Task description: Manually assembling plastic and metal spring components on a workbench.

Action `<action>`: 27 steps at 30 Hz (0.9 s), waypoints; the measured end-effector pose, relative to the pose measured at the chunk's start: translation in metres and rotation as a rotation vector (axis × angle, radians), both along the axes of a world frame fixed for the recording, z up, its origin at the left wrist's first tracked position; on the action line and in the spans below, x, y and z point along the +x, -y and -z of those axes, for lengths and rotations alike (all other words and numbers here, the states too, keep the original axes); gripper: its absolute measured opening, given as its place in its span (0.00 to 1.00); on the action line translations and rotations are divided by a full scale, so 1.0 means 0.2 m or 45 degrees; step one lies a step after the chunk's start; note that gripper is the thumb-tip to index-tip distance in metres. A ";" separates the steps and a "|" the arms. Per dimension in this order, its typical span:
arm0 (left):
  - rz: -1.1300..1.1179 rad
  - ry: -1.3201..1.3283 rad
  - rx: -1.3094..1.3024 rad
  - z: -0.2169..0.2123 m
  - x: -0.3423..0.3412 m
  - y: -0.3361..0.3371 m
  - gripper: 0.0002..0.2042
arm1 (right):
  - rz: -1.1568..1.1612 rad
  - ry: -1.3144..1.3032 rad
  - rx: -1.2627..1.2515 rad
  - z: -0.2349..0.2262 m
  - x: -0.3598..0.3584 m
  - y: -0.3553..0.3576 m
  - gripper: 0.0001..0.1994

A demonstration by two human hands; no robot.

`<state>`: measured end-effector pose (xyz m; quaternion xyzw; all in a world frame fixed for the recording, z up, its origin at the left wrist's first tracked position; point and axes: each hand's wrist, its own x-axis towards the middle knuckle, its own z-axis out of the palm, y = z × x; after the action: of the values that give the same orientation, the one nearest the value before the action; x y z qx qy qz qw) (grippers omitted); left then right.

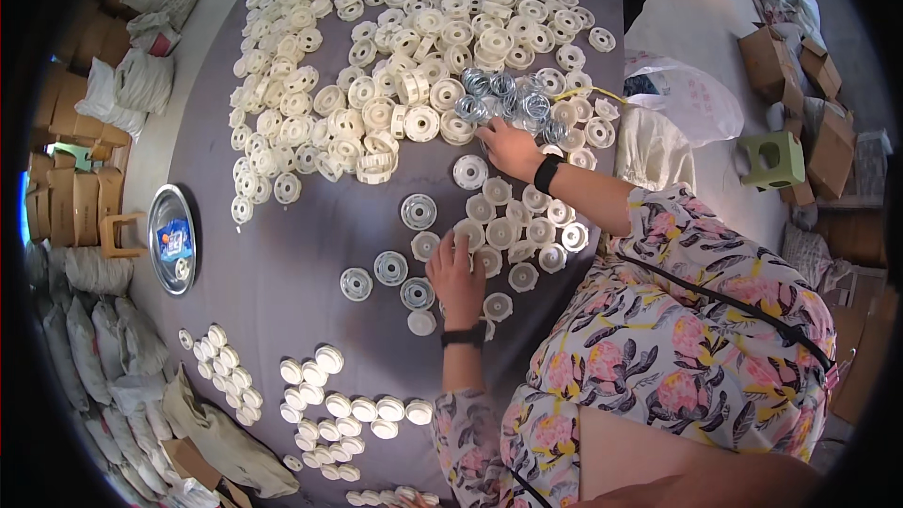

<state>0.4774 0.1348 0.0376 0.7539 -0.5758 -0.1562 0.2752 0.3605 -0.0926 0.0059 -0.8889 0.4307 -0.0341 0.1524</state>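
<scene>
My right hand [513, 149] reaches to the near edge of a pile of shiny metal coil springs [503, 99], its fingers curled in and the tips at a spring. My left hand [457, 277] lies lower on the grey table, fingers apart over a group of translucent white plastic discs [513, 230]; its fingertips touch a disc [469, 233]. Left of it lie several round white pieces with a metal ring set in them, among them one piece [390, 268] and another [418, 211]. A similar ringed piece [470, 171] sits between my hands.
A large heap of white plastic wheels [376, 113] covers the far table [320, 263]. Rows of capped white pieces [324, 428] lie near left. A metal tray [172, 235] holds a blue packet. At the bottom edge another person's hand [411, 501] partly shows. Sacks and cartons [785, 66] stand around.
</scene>
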 end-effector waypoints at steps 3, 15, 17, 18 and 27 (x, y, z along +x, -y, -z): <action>0.007 0.036 0.030 0.02 0.06 0.29 0.22 | 0.020 0.103 0.078 -0.08 0.02 -0.01 0.17; -0.072 -0.096 0.207 0.23 0.09 0.60 0.16 | 0.559 0.502 1.137 -0.10 -0.12 0.01 0.15; -0.131 -0.244 0.144 0.24 0.11 0.56 0.15 | 0.685 0.577 1.385 -0.11 -0.10 -0.03 0.14; -0.189 -0.400 0.082 0.24 0.13 0.54 0.14 | 0.667 0.579 1.385 -0.11 -0.10 -0.06 0.14; -0.886 -0.577 -0.265 0.12 0.23 -0.37 0.13 | 0.487 0.518 1.471 -0.18 -0.09 -0.45 0.14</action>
<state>0.5231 0.2084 0.0129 0.8180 -0.2248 -0.1569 0.5057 0.3435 -0.0031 0.0428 -0.5467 0.4932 0.0087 0.6766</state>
